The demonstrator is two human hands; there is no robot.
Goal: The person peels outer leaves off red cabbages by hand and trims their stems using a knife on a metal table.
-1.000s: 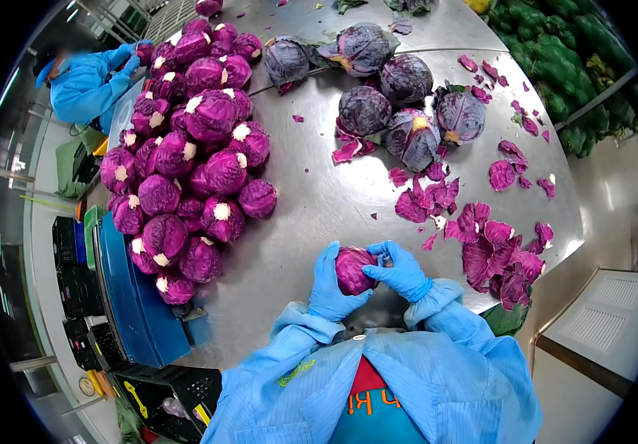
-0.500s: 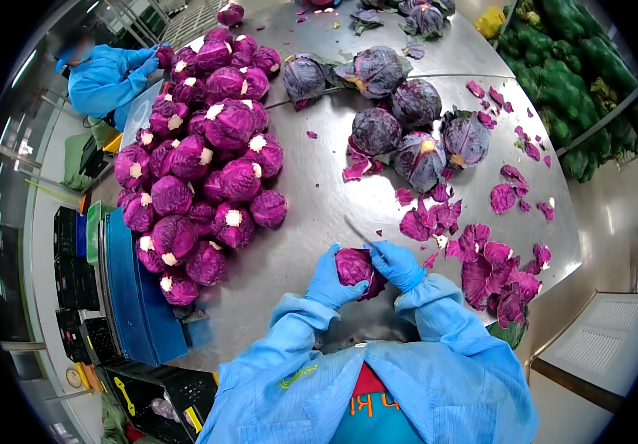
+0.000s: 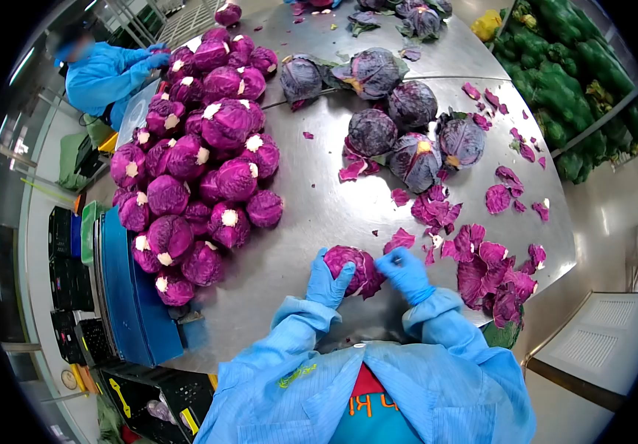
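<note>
A small purple cabbage (image 3: 356,271) is held over the steel table by my left hand (image 3: 326,281), gloved in blue, its fingers and thumb around the left side. At the cabbage's right edge is my right hand (image 3: 405,274), also in a blue glove, with its fingers curled closed. What it grips is too small to make out; the knife cannot be seen clearly. A loose purple leaf (image 3: 399,240) shows just above this hand. Peeled leaves (image 3: 485,268) lie in a heap to the right.
Peeled purple cabbages (image 3: 226,124) are piled at the left. Darker unpeeled cabbages (image 3: 416,160) sit at the back centre. Blue bins (image 3: 137,296) stand by the left edge. A co-worker (image 3: 100,78) in blue is at the upper left. Green net sacks (image 3: 563,74) are at the right.
The knife that stuck up from my right hand half a second ago no longer shows clearly. A leaf has appeared above that hand. The co-worker's hands have shifted at the pile.
</note>
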